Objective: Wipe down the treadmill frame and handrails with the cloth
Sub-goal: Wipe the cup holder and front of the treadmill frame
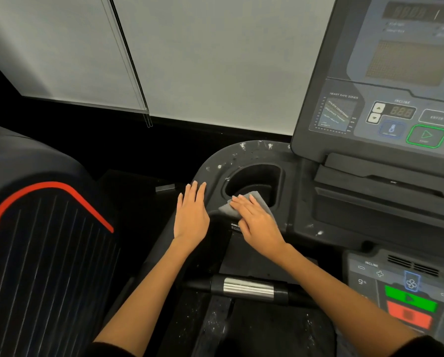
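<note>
Where dust flecks the treadmill frame (pixel 244 155), the right hand (pixel 257 220) presses the cloth (pixel 231 208).

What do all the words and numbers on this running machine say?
"HEART RATE ZONES": over the chart on the upper panel.
"INCLINE": above the "888" display.
"INCLINE": lower panel, beside a "9".
Chart lines, top display, green button word, other buttons: too blurred to read.

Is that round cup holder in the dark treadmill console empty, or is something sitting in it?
Seemingly empty: the round cup holder shows only dark walls, though its depths are shadowed. The grey cloth lies on its near rim.
</note>
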The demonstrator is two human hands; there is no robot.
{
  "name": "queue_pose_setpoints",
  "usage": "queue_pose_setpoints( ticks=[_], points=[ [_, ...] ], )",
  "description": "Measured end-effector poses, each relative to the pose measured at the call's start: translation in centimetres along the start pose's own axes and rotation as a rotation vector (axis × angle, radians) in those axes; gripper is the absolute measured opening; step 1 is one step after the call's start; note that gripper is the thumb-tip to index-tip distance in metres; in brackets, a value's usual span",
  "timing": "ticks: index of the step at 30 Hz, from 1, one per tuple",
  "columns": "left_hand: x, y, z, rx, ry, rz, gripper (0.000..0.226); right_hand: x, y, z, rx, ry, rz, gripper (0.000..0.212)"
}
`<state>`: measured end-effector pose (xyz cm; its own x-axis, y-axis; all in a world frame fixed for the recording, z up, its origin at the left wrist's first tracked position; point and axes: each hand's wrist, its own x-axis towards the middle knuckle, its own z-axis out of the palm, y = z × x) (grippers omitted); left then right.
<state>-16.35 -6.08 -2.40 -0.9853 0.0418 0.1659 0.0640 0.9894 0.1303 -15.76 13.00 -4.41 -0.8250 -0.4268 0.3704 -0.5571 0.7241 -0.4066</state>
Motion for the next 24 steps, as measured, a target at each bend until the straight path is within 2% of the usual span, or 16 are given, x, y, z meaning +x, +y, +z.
queue_pose_setpoints(
  ticks=[9, 15, 24],
  points=[
    [-0.1, 0.2, -0.2, 0.009, -0.027, -0.007, 0.061, 2.5, -2.1, 2.0, -0.053, -0.053, 0.006, 0.053],
    [-0.1, 0.2, -0.2, 0.002, -0.022, -0.004, 0.055, 1.3, -0.1, -0.3, -0.029, -0.162, -0.147, 0.047],
    [0.0, 0.3, 0.2, 0.003, -0.020, -0.023, 0.051, -1.3, 2.2, -1.6, -0.240, -0.040, -0.119, 0.043]
  ],
)
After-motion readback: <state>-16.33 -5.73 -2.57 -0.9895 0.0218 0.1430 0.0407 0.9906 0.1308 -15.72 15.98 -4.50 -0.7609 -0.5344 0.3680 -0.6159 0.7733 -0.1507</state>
